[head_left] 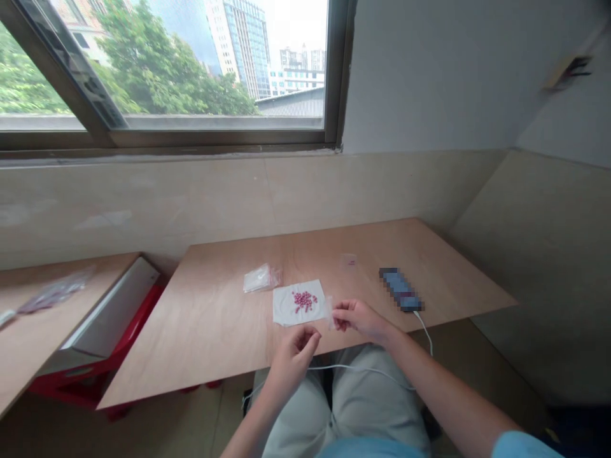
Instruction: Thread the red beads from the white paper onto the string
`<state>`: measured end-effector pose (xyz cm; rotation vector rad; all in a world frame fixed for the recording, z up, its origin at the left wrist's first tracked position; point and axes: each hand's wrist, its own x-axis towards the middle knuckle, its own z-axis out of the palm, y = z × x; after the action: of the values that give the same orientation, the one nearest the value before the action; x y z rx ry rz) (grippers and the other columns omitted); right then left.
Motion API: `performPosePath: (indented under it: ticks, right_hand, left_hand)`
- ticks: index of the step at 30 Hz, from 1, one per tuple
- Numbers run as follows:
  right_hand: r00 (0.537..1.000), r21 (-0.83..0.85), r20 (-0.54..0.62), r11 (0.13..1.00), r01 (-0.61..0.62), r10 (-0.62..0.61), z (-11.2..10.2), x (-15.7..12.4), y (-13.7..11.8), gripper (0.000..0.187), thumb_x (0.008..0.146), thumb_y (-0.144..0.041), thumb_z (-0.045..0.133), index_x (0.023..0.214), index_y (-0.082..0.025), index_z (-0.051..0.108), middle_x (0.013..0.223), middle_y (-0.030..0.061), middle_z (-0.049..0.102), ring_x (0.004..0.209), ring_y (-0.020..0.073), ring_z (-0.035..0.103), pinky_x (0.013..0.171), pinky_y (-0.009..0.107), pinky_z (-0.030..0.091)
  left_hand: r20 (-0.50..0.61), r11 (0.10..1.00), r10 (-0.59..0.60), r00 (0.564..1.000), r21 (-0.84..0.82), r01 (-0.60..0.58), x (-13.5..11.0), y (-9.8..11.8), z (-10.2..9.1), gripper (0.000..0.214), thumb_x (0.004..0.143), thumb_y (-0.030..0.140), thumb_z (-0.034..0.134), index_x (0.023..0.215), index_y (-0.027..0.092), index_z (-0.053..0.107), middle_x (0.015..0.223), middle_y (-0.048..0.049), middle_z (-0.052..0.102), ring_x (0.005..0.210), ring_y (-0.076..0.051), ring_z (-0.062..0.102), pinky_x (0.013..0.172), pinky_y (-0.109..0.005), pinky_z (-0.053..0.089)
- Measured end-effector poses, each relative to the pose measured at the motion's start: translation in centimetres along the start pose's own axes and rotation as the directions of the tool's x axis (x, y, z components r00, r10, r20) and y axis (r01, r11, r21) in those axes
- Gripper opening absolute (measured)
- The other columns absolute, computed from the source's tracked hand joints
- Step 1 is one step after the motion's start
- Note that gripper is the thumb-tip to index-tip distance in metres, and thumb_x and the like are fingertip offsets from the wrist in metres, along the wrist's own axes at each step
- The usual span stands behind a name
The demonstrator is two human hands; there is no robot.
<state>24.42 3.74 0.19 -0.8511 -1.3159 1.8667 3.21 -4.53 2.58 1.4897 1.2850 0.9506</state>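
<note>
A white sheet point(285, 306) lies on the wooden table with many small pinkish-red beads point(304, 301) heaped loosely on its middle. My right hand point(356, 318) is at the sheet's right edge, thumb and fingers pinching a small clear plastic bag point(329, 310). My left hand point(296, 351) hovers by the sheet's near edge, its thumb and fingertips drawn together. Whatever those fingertips may hold is too small to make out. Beyond the sheet, another small clear bag point(349, 261) with a few reddish bits lies flat.
A stack of clear bags point(260, 278) lies left of the sheet. To the right is a phone point(401, 290) with a white cable point(424, 327) running off the table's near edge. A second table point(28, 343) stands at the left, beside a red stool point(128, 337).
</note>
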Motion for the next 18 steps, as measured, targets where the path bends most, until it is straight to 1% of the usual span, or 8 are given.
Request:
performPosePath:
  ticks: [2, 4, 7, 9, 11, 13, 15, 18]
  right_hand:
    - [0.994, -0.005, 0.102, 1.000, -0.027, 0.028, 2.3, -1.5, 1.2, 0.031, 0.078, -0.042, 0.080, 0.081, -0.014, 0.066, 0.070, 0.0016, 0.067, 0.061, 0.0116, 0.058, 0.062, 0.025, 0.043]
    - [0.979, -0.003, 0.193, 0.998, -0.060, 0.060, 3.7, -2.8, 2.0, 0.033, 0.077, -0.042, 0.082, 0.081, -0.014, 0.065, 0.069, 0.0014, 0.068, 0.063, 0.0128, 0.060, 0.062, 0.025, 0.043]
    - [0.954, -0.023, 0.283, 0.995, -0.096, 0.099, 4.5, -4.4, 2.5, 0.035, 0.077, -0.044, 0.081, 0.081, -0.014, 0.065, 0.073, 0.0036, 0.071, 0.068, 0.0158, 0.064, 0.062, 0.026, 0.044]
    - [0.948, -0.055, 0.297, 0.993, -0.101, 0.113, 4.6, -5.0, 2.6, 0.035, 0.079, -0.045, 0.079, 0.083, -0.013, 0.067, 0.076, 0.0048, 0.072, 0.070, 0.0163, 0.065, 0.064, 0.027, 0.044]
    - [0.947, -0.071, 0.297, 0.992, -0.102, 0.119, 4.6, -5.2, 2.7, 0.034, 0.080, -0.045, 0.078, 0.083, -0.012, 0.069, 0.076, 0.0046, 0.072, 0.070, 0.0159, 0.065, 0.064, 0.027, 0.045]
    - [0.944, -0.074, 0.306, 0.992, -0.105, 0.123, 4.7, -5.1, 2.8, 0.033, 0.081, -0.044, 0.077, 0.086, -0.012, 0.071, 0.078, 0.0047, 0.072, 0.072, 0.0160, 0.066, 0.066, 0.027, 0.046]
    - [0.942, -0.067, 0.312, 0.992, -0.111, 0.127, 4.8, -4.8, 2.9, 0.032, 0.081, -0.043, 0.076, 0.088, -0.012, 0.072, 0.081, 0.0053, 0.073, 0.074, 0.0164, 0.066, 0.068, 0.028, 0.048]
    - [0.953, -0.019, 0.281, 0.993, -0.115, 0.115, 4.9, -4.2, 3.4, 0.030, 0.081, -0.042, 0.077, 0.085, -0.013, 0.072, 0.080, 0.0049, 0.073, 0.074, 0.0169, 0.067, 0.071, 0.030, 0.052]
  left_hand:
    - [0.034, 0.994, -0.004, 0.999, -0.112, 0.008, -1.3, 0.5, 1.1, 0.033, 0.094, 0.047, 0.056, 0.083, 0.017, 0.062, 0.072, -0.0013, 0.061, 0.064, -0.014, 0.052, 0.060, -0.024, 0.039]
    - [0.050, 0.979, 0.005, 0.999, -0.206, 0.005, -2.4, 0.4, 2.2, 0.035, 0.095, 0.048, 0.056, 0.078, 0.017, 0.057, 0.071, -0.0017, 0.061, 0.065, -0.014, 0.053, 0.062, -0.025, 0.041]
    - [0.051, 0.951, -0.024, 0.998, -0.306, 0.038, -3.5, -0.6, 3.7, 0.042, 0.095, 0.051, 0.055, 0.070, 0.017, 0.052, 0.064, -0.0012, 0.059, 0.062, -0.014, 0.054, 0.060, -0.025, 0.041]
    - [0.052, 0.933, -0.071, 0.996, -0.349, 0.084, -3.8, -1.4, 4.3, 0.045, 0.093, 0.053, 0.056, 0.067, 0.017, 0.050, 0.060, -0.0010, 0.057, 0.058, -0.014, 0.053, 0.057, -0.025, 0.039]
    - [0.061, 0.924, -0.100, 0.993, -0.365, 0.115, -3.8, -1.9, 4.4, 0.047, 0.092, 0.055, 0.057, 0.065, 0.018, 0.049, 0.057, -0.0008, 0.056, 0.056, -0.014, 0.053, 0.055, -0.025, 0.037]
    - [0.086, 0.931, -0.096, 0.992, -0.346, 0.120, -3.6, -2.0, 4.0, 0.047, 0.092, 0.055, 0.058, 0.064, 0.017, 0.050, 0.057, -0.0009, 0.057, 0.056, -0.013, 0.052, 0.056, -0.025, 0.037]
    - [0.111, 0.945, -0.082, 0.990, -0.308, 0.112, -3.4, -1.8, 3.4, 0.046, 0.093, 0.053, 0.057, 0.065, 0.017, 0.052, 0.058, -0.0009, 0.057, 0.057, -0.013, 0.052, 0.057, -0.025, 0.037]
    - [0.116, 0.955, -0.067, 0.991, -0.279, 0.098, -2.9, -1.4, 2.7, 0.042, 0.093, 0.047, 0.056, 0.064, 0.017, 0.052, 0.058, -0.0004, 0.056, 0.057, -0.013, 0.052, 0.057, -0.025, 0.038]
